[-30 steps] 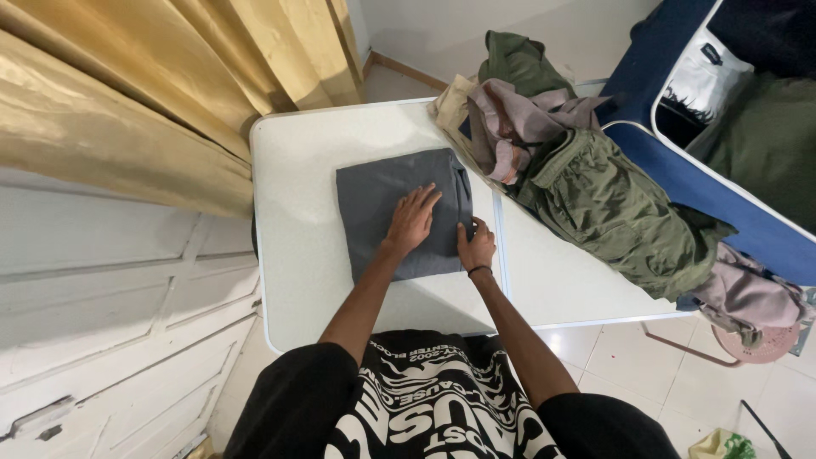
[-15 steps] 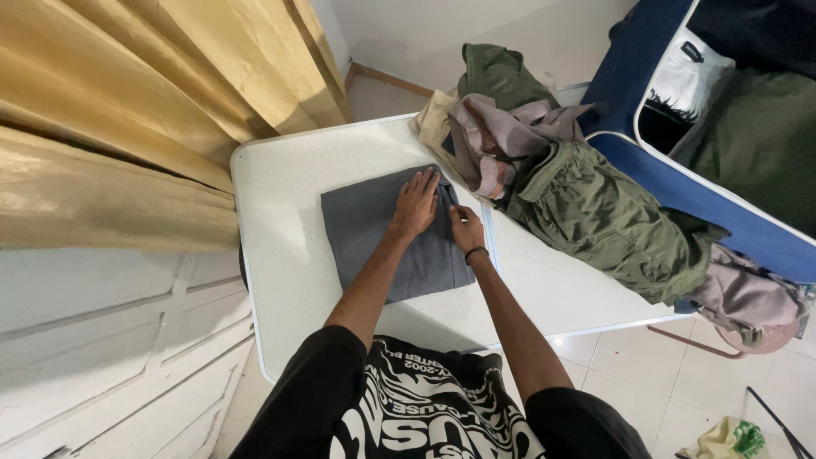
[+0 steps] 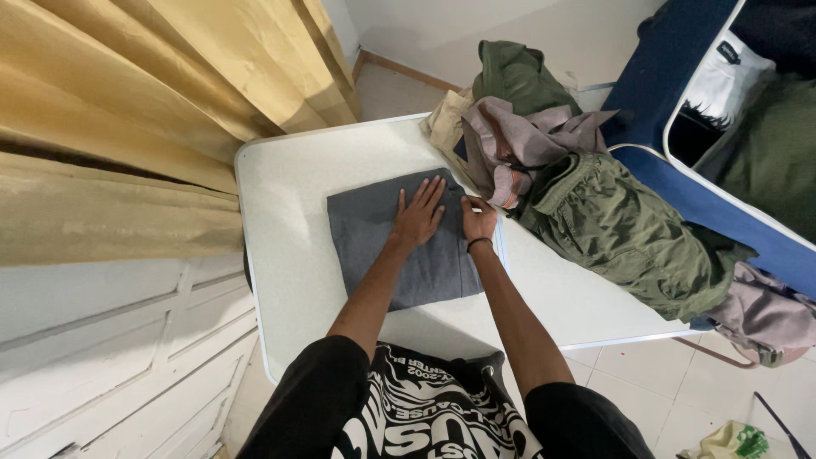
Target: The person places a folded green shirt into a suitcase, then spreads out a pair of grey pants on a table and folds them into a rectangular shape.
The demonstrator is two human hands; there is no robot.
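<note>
A heap of olive-green clothes (image 3: 620, 234) and a mauve garment (image 3: 518, 140) crowds the white table (image 3: 289, 170) just right of the fingers. The left hand (image 3: 418, 216) lies flat, fingers spread and released, on the folded grey garment (image 3: 374, 229). The right hand (image 3: 478, 223) rests at the garment's right edge, fingers curled; whether they pinch the cloth I cannot tell
</note>
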